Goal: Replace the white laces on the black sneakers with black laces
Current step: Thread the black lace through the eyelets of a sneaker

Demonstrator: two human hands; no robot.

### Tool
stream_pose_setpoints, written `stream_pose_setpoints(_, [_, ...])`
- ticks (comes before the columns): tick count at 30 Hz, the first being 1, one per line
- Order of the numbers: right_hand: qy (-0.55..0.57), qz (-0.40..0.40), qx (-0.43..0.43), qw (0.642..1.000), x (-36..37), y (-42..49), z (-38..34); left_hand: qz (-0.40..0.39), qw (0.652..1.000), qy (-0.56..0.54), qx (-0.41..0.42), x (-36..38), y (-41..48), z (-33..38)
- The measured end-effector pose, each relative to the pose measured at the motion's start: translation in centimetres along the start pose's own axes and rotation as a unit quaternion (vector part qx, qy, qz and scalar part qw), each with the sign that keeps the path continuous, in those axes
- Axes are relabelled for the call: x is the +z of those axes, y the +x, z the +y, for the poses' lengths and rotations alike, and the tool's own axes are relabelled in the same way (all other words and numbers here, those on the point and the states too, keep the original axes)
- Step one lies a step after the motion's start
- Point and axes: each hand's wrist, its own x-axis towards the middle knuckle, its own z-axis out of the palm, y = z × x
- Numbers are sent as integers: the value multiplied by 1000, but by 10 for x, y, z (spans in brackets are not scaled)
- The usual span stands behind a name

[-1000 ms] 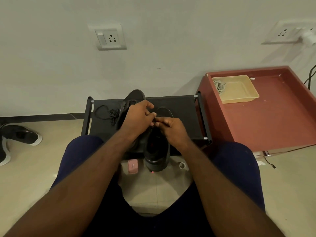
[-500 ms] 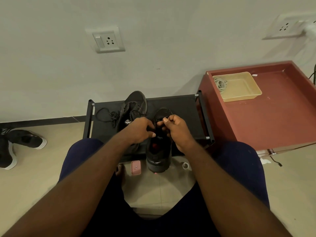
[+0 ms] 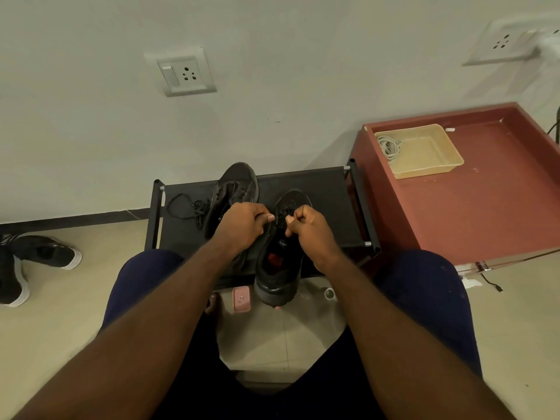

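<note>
Two black sneakers lie on a low black rack [image 3: 330,189]. The right sneaker [image 3: 280,268] points away from me, its heel hanging over the rack's front edge. My left hand [image 3: 242,225] and my right hand [image 3: 309,230] are both curled over its lacing area, each pinching an end of the black lace [image 3: 280,216]. The left sneaker [image 3: 235,184] lies behind my left hand, with a loose black lace [image 3: 188,207] trailing from it to the left. White laces [image 3: 389,147] sit coiled in a beige tray [image 3: 436,165].
The beige tray stands on a red cabinet [image 3: 491,207] to the right of the rack. Another pair of black shoes with white soles [image 3: 33,262] lies on the floor at the left. A pink object [image 3: 241,299] and a small white ring [image 3: 328,294] lie on the floor under the rack's front.
Both hands moved slightly apart over the right sneaker, the lace now stretched between them. The view shifted a little.
</note>
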Motion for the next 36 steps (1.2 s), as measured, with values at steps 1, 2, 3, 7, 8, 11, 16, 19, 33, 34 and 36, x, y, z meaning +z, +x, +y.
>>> stream_pose_setpoints(1, [19, -8, -3, 1000, 0, 1, 0, 13, 1000, -5, 16, -1, 1, 1])
stream_pose_setpoints(2, [43, -19, -1, 999, 0, 2, 0, 24, 999, -15, 25, -3, 3, 2])
stream_pose_setpoints(3, [72, -29, 2, 997, 1, 3, 0, 30, 999, -27, 26, -2, 6, 2])
stream_pose_setpoints(7, [209, -43, 25, 977, 0, 3, -1, 20, 993, -111, -33, 14, 15, 6])
stream_pose_setpoints(8, [246, -44, 29, 968, -1, 2, -1, 15, 983, -166, -75, 21, 15, 8])
stream_pose_setpoints(11, [317, -29, 32, 947, -4, 3, -2, 7, 935, -299, -189, 35, 15, 12])
stream_pose_setpoints(16, [339, -20, 29, 940, -1, -2, -3, -36, 900, -363, -240, 46, 11, 6])
stream_pose_setpoints(19, [281, -18, 13, 959, 3, -2, -2, -58, 893, -383, -231, 43, 7, 2])
stream_pose_setpoints(33, [-166, -64, -140, 974, -14, -9, -11, -42, 967, -241, -66, 33, 8, 26])
stream_pose_setpoints(34, [-182, -63, -134, 972, -15, -8, -9, -37, 967, -240, -74, 34, 8, 26])
stream_pose_setpoints(36, [-190, -61, -114, 973, -16, -6, -8, -36, 957, -270, -96, 34, 5, 29])
